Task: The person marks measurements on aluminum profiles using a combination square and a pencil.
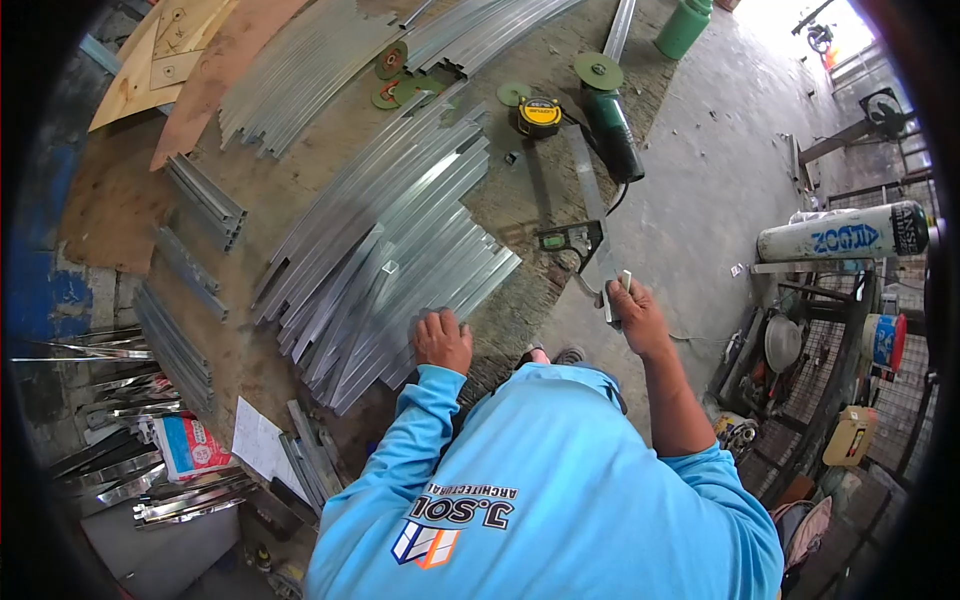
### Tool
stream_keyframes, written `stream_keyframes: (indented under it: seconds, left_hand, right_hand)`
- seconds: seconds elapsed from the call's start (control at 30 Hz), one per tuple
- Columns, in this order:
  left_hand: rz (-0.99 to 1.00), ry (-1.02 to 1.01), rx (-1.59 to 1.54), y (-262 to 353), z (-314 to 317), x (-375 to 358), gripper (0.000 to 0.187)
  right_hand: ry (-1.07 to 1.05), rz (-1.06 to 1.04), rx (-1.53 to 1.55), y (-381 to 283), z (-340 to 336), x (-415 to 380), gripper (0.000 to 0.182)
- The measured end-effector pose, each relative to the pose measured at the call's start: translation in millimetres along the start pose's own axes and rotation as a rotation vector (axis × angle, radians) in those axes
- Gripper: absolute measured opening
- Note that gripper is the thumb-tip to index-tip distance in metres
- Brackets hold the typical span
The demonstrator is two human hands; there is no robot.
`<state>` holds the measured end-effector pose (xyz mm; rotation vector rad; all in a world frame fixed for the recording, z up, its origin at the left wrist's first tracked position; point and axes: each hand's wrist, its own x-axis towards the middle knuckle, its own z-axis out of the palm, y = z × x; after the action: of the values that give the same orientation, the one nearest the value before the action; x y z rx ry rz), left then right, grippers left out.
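Observation:
My left hand [442, 341] rests with curled fingers at the near edge of a pile of silvery metal profiles [400, 250] on the workbench. It looks closed, but what lies under its fingers is hidden. My right hand [636, 316] is raised beyond the bench's right edge, with fingers wrapped round a short metal piece [612, 305]. Just above that hand lies a combination square [572, 240] with a long steel blade. Further up are a yellow and black tape measure [539, 116] and a green angle grinder [612, 130] with a disc on top.
More long profiles [300, 70] and cutting discs [391, 60] lie at the bench's far side. A green bottle [684, 27] stands at the top. On the right are a gas cylinder [840, 236] and a rack. A paper sheet [262, 440] lies at lower left.

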<state>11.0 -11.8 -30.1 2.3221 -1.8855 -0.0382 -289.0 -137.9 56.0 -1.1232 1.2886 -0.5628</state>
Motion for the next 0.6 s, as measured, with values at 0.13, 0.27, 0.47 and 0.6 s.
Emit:
stream_keyframes:
  seconds: [0.13,0.27,0.47,0.6]
  left_hand:
    - [-0.039,-0.014,-0.044,0.5,3.1,7.1,0.045]
    - [0.096,-0.156,-0.148,5.6,17.6,4.8,0.045]
    - [0.266,-0.027,-0.269,35.2,37.0,11.3,0.04]
    - [0.242,-0.09,-0.295,47.7,28.3,29.8,0.039]
  right_hand:
    - [-0.02,0.018,0.025,2.9,-2.1,-4.2,0.035]
    - [0.023,0.043,0.049,19.7,-10.0,-4.9,0.034]
    - [-0.019,0.113,0.08,42.4,-28.2,-17.3,0.031]
    - [-0.017,0.161,-0.051,64.3,-35.7,-28.8,0.033]
